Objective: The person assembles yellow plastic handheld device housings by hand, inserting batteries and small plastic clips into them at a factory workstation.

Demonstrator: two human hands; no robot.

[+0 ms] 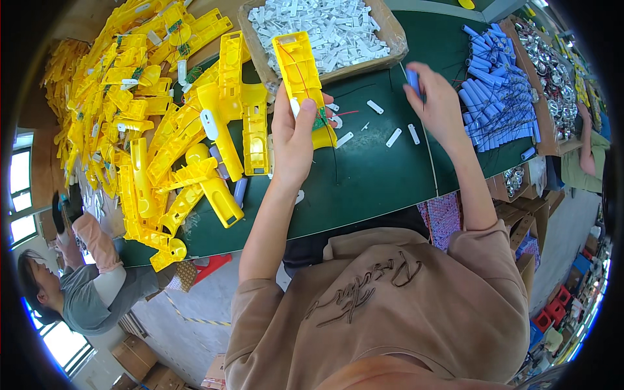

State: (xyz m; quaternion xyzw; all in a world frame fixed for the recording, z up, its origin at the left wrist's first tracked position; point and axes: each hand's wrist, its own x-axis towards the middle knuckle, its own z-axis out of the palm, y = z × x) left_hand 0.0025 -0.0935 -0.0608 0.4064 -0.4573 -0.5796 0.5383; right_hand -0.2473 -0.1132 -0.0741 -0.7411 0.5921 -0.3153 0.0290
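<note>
My left hand point(292, 140) is closed round a yellow plastic housing point(296, 57), tilted with its hollow side up. A thin red wire runs along its inside, and a small green circuit board point(320, 119) shows beside my thumb. To the right, my right hand point(441, 110) pinches a blue cylindrical battery cell point(413, 79) between thumb and fingers, above the green table point(377, 175). Small white plastic strips point(393, 137) lie loose on the table between my hands. Part of the cell is hidden by my fingers.
A cardboard box point(398, 49) of white plastic pieces stands ahead. Yellow housings point(140, 97) are heaped at left, blue cells with dark wires point(497, 97) at right. Beyond the cells is a box of shiny round parts point(552, 78). Other people are at both sides.
</note>
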